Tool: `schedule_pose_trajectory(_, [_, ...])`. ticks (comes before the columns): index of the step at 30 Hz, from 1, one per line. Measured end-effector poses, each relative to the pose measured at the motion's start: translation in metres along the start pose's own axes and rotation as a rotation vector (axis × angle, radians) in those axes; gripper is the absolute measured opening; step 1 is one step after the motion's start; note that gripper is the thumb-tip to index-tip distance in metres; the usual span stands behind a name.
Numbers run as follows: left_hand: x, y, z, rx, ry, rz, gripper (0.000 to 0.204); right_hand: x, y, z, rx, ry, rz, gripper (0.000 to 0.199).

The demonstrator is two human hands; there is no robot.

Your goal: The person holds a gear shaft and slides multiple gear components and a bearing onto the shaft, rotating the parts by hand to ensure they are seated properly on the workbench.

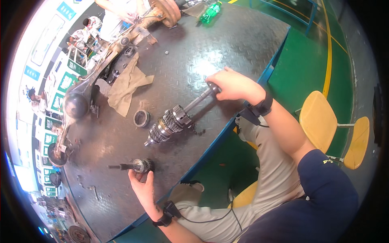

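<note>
My right hand (235, 86) is closed round the dark end of a long gear shaft (172, 119). That shaft lies slanted above the table, its stack of toothed gears toward the middle; whether it rests on the metal is hard to tell. Lower left, my left hand (142, 190) has thumb and finger on either side of a short gear shaft (143, 165), whose thin dark end points left. A loose toothed ring (141, 118) sits beside the long shaft's gears. Small dark bits (199, 132) lie near them.
The steel-plate table (109, 194) has a blue edge. Farther off are a brown cloth (127, 87), a large axle assembly (76, 104) and a green bottle (210, 13). A yellow chair (318, 119) stands at the right. Other people are in the background.
</note>
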State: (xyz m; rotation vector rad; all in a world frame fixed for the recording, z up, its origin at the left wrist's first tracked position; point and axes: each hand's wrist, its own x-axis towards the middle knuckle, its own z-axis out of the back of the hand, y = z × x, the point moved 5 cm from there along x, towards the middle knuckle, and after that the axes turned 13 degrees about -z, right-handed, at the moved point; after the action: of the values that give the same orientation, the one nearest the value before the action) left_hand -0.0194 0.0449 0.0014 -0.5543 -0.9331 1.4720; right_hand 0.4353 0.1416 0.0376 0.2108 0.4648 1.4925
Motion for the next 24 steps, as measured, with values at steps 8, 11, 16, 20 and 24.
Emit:
schedule_pose_trajectory(8, [-0.003,-0.002,-0.006,-0.035,0.012,0.003,0.080,0.005,0.028,-0.026,-0.095,0.030,0.100,0.064])
schedule_pose_trajectory(11, [-0.004,0.004,-0.002,-0.037,0.012,0.010,0.079,-0.011,0.045,-0.018,0.096,-0.415,0.379,0.061])
schedule_pose_trajectory(16, [-0.002,-0.003,-0.007,-0.125,0.011,-0.007,0.079,0.000,0.037,-0.026,0.069,-0.207,0.338,0.061])
schedule_pose_trajectory(20, [0.001,0.004,-0.005,-0.048,0.020,-0.031,0.078,-0.003,0.060,-0.041,0.021,-0.081,0.315,0.058])
schedule_pose_trajectory(24, [0.000,0.003,-0.004,-0.037,0.007,-0.012,0.081,0.002,0.071,-0.063,0.057,-0.165,0.362,0.049])
